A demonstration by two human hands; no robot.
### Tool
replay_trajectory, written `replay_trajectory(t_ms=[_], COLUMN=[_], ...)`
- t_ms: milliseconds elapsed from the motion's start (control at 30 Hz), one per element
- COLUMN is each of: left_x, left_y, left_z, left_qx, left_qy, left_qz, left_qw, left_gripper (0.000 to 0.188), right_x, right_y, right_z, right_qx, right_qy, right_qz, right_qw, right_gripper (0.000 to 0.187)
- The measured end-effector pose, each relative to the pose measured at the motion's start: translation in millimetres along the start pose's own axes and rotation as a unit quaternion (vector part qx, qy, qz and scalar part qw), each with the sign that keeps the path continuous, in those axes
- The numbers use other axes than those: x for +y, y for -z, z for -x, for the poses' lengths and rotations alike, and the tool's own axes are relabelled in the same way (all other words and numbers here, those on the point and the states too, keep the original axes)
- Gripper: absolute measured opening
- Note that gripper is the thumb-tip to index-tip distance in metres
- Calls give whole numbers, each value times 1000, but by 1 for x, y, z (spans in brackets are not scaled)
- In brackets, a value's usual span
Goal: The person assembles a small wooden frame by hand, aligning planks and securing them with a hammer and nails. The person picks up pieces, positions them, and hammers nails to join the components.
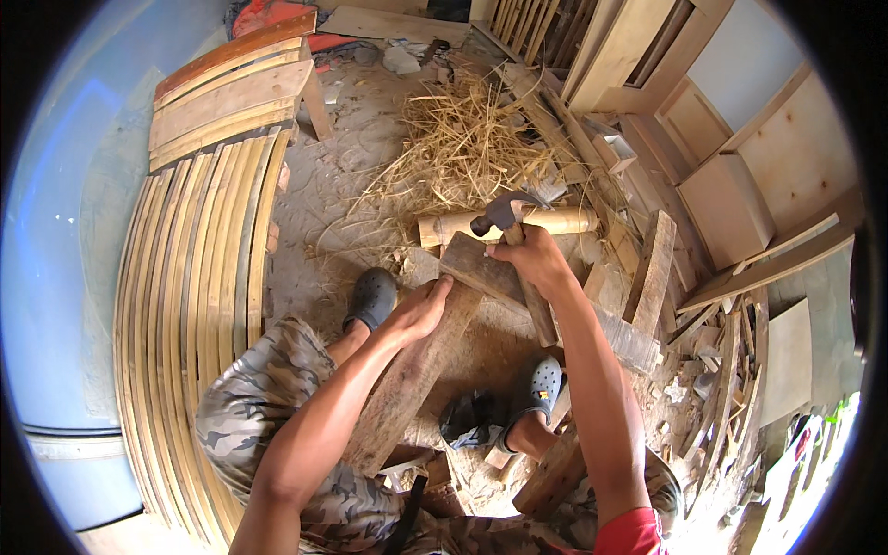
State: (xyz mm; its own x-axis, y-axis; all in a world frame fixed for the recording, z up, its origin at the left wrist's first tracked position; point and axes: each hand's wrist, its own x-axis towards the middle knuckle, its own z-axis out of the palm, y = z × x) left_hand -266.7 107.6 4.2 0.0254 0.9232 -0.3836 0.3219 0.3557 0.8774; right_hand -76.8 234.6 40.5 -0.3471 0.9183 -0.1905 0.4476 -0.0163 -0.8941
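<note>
My right hand (532, 254) is closed round the wooden handle of a claw hammer (538, 310), close below its dark metal head. The hammer lies over a thick wooden board (481, 270) that slants down to the right. A second wooden plank (407, 393) runs from between my knees up to that board's left end, and the two meet at an angle. My left hand (425, 313) grips this plank near the joint, its thumb on the upper edge and its other fingers mostly hidden. Whether the two pieces are fastened I cannot tell.
A bamboo-slat bench (190, 277) stands along the left. Beyond the boards lie a bamboo pole (578, 220) and a heap of bamboo shavings (472, 134). Wood scraps (712, 370) and leaning panels (726, 203) crowd the right. A dark plastic bag (470, 416) sits beside my right foot.
</note>
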Motion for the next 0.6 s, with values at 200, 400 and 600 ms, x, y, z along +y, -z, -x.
replay_trajectory(t_ms=[200,400,600], left_x=[26,13,23], left_y=[-5,-5,-3], left_z=[8,1,-1], left_qx=[31,29,-10], left_qy=[85,9,74], left_qz=[-102,-65,-82], left_qw=[991,997,994], left_gripper=[77,76,70], right_x=[-6,-6,-5], right_y=[3,-4,-2], right_z=[2,-4,-7], right_qx=[23,22,33], right_qy=[-7,-7,-37], right_qz=[44,95,139], right_qw=[999,995,989], right_gripper=[53,51,53])
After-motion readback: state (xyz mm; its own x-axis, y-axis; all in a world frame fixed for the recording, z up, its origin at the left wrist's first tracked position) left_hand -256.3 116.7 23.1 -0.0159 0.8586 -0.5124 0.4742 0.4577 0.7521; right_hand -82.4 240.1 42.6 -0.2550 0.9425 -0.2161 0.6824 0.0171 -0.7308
